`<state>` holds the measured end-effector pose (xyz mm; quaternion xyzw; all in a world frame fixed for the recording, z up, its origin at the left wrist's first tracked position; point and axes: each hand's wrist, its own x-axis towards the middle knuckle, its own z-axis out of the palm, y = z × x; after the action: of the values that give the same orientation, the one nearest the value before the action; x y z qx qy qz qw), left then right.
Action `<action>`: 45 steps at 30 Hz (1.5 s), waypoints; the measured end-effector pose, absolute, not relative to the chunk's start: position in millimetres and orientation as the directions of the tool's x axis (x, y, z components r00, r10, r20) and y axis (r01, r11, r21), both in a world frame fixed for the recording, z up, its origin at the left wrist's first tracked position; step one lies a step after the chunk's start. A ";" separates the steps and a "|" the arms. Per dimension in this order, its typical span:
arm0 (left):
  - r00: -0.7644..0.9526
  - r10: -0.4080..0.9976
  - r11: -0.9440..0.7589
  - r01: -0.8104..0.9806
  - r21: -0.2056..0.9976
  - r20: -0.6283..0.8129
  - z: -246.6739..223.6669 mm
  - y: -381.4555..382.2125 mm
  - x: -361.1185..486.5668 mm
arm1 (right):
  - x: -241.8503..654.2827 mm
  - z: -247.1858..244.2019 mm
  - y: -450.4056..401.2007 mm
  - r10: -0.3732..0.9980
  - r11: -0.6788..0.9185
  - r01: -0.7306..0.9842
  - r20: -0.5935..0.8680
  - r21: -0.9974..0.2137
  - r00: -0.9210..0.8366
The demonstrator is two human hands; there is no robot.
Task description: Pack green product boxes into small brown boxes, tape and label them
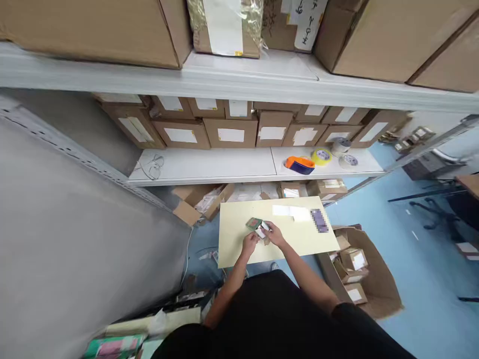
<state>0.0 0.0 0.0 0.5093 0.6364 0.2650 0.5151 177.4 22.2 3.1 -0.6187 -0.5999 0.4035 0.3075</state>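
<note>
Left hand [250, 244]: narrow, its fingertips pinched on the near-left side of a small green-and-white box [258, 227], the forearm reaching in over the near edge of the desk [232, 229].
Right hand [275, 235]: closed in on that box from the right, thumb and fingers at its white part.
Small green-and-white box: held between both hands, about midway across the desk's depth, closer to the left edge than the right; whether it rested on the surface, I could not tell.
Slant: green part toward the far left corner, white part toward the near edge; the long axis seemed to follow that line, though fingers hid much of it.
Nearer hand: neither, as both touched the box; the green part lay just ahead of the left fingertips and left of the right ones.
Far edge: white papers [300, 214] lay just inside it, right of centre.
Right edge: a blurred purple item [319, 220] lay near it, well apart from the right hand.
Floor beside that edge: a large open carton [378, 281] held smaller boxes [354, 259].
Shelf [209, 162] beyond: an orange-and-blue tape dispenser [300, 165] sat beside a yellow tape roll [321, 156].
</note>
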 end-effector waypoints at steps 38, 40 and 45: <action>-0.197 0.972 0.223 0.572 0.790 -0.131 33.5 5.0 -47.2 | 101.8 2.6 33.0 0.941 -0.312 0.361 -0.234 -0.879 0.245; -0.058 0.991 0.134 0.614 0.778 -0.125 42.4 4.4 -47.5 | 99.6 8.0 28.7 0.969 -0.230 0.426 -0.163 -0.875 0.186; 0.262 0.948 -0.030 0.640 0.768 -0.181 47.7 14.2 -49.3 | 110.0 17.9 31.8 0.967 -0.253 0.410 -0.219 -0.876 0.129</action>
<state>-49.3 14.2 47.7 0.6904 0.5751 0.1958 0.3927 110.0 31.8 17.9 -0.6730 -0.5116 0.4168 0.3341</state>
